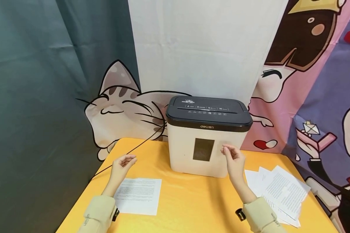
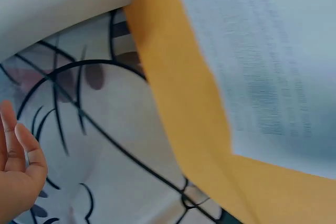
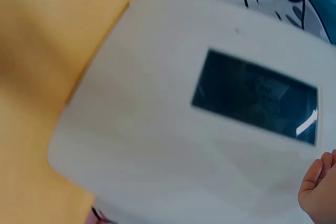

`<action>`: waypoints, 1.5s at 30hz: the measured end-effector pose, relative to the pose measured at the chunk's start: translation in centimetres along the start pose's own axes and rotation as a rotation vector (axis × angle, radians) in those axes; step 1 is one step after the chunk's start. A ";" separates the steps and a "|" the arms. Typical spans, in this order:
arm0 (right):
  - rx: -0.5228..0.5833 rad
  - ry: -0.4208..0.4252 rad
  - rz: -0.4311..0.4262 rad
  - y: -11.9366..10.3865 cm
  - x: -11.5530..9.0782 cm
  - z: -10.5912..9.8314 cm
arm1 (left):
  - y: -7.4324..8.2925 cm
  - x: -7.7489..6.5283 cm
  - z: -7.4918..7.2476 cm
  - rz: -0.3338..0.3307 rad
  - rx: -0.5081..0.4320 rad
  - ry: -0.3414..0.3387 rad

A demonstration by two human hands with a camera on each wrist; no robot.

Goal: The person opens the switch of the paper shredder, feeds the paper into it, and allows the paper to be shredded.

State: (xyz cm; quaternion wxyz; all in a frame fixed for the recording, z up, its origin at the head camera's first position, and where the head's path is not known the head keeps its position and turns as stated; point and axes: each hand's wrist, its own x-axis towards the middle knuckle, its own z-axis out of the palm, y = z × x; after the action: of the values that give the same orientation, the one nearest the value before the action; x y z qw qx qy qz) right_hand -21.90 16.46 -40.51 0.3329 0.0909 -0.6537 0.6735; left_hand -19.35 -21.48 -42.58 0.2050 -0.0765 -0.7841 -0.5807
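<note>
Shredder with a white body and a dark top marked "deli" stands upright at the back of a yellow table, a dark window in its front. A person's two hands reach in from the near edge, both released. The left hand is raised to the left of the shredder, well apart from it, fingers loosely bent; its forearm crosses in front of a printed sheet lying on the table. The right hand is raised before the shredder's front, to the right of the window, fingers loosely curled; whether it touches the casing, I cannot tell. Overlapping printed papers lie at the table's right. A thin black line slants at the left. Behind hangs a cartoon backdrop with a smiling cat.
</note>
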 end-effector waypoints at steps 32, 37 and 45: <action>-0.029 -0.619 0.589 5.5 -11.7 7.9 | -10.1 -3.3 -5.5 -0.408 0.230 -0.289; 0.039 -0.624 0.738 6.2 -13.6 8.3 | -10.7 -3.7 -6.4 -0.451 0.317 -0.301; 0.166 -0.545 1.008 7.3 -15.5 9.3 | -11.6 -4.4 -7.5 -0.542 0.364 -0.317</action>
State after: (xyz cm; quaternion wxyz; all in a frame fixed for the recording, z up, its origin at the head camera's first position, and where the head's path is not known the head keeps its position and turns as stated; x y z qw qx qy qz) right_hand -17.13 3.16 -53.96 -0.2179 -0.0358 -0.6234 0.7501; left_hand -17.79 -31.63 -52.77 -0.0700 0.0828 -0.8886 -0.4457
